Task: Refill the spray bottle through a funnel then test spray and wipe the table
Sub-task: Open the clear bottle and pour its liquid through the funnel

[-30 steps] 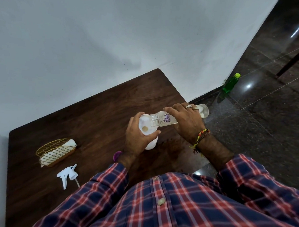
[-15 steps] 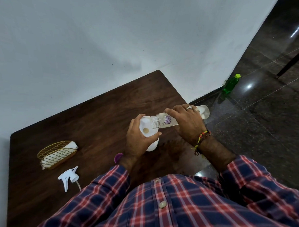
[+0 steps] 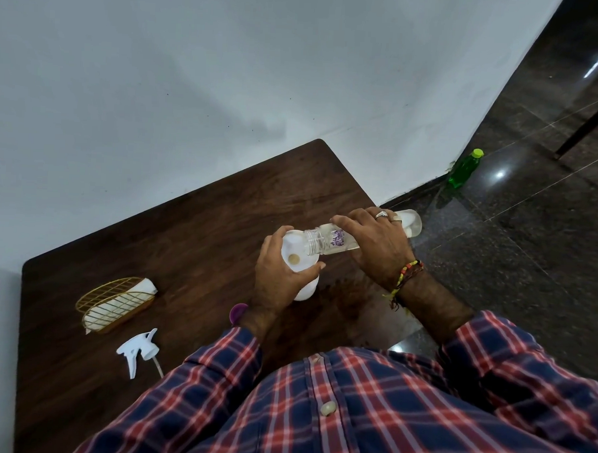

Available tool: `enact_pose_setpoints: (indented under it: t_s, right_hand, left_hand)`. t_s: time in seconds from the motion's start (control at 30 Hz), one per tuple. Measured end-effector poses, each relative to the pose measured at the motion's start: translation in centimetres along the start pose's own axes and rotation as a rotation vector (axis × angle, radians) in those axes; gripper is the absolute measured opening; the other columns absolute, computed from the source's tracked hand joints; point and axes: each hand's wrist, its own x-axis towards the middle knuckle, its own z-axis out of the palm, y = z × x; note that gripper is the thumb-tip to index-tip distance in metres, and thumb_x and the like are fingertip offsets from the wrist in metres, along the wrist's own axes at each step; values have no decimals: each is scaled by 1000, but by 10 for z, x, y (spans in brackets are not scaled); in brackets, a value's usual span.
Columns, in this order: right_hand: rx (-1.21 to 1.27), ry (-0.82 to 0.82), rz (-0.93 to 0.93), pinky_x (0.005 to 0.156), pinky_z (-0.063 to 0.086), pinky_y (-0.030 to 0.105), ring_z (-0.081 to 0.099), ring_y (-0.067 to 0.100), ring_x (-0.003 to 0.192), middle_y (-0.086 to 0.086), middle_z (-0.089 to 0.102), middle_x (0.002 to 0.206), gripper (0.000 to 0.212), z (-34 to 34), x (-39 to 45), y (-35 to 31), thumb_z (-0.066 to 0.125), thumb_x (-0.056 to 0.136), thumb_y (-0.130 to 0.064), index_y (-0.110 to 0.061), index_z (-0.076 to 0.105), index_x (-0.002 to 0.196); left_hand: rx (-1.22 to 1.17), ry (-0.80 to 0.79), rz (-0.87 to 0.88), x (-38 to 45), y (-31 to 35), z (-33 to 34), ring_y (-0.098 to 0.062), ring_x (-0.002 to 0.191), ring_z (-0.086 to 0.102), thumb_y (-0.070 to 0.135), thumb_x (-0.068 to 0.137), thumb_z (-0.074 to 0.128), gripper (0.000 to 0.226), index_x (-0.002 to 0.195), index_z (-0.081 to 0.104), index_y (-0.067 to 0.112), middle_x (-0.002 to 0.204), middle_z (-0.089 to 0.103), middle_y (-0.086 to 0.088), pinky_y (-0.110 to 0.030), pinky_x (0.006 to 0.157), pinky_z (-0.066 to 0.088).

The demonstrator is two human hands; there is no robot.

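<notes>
A white spray bottle (image 3: 305, 290) stands on the dark wooden table (image 3: 194, 228) with a white funnel (image 3: 294, 248) in its neck. My left hand (image 3: 278, 276) grips the bottle and funnel rim. My right hand (image 3: 375, 245) holds a clear plastic bottle (image 3: 324, 243) tipped almost level, its open mouth over the funnel. The white spray head (image 3: 137, 351) with its tube lies on the table at the front left. A purple cap (image 3: 238, 311) peeks out beside my left wrist.
A gold wire basket (image 3: 114, 302) holding a white cloth sits at the left of the table. The white wall runs behind the table. A green bottle (image 3: 463, 168) stands on the dark floor by the wall's corner to the right.
Hands and bottles keep almost the same pose; the clear bottle stays tipped over the funnel. Only the view has shifted slightly.
</notes>
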Motion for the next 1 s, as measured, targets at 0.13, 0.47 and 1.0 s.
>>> enact_pose_setpoints:
  t_s: [0.13,0.47,1.0]
  right_hand:
    - [6,-8,4,95,44,52,61,35,104,5,65,111,65,0,0,-1,79,66,-10,-26,59,126]
    - [11,-25,6,97,42,53,59,34,107,5,64,114,65,-1,1,-1,77,69,-10,-27,58,129]
    - [9,-21,3,96,42,53,59,34,109,3,64,113,66,-1,1,-1,76,67,-11,-29,57,127]
  left_hand:
    - [3,0,2,0,0,0,-1,107,45,44,64,88,81,131,51,18,126,57,-1,-1,82,30]
    - [-6,3,-2,1,-3,2,-1,108,46,45,63,88,82,131,51,18,125,57,1,-2,84,32]
    - [-3,8,-11,1,-5,3,0,107,46,46,62,88,83,131,50,20,123,56,3,2,82,30]
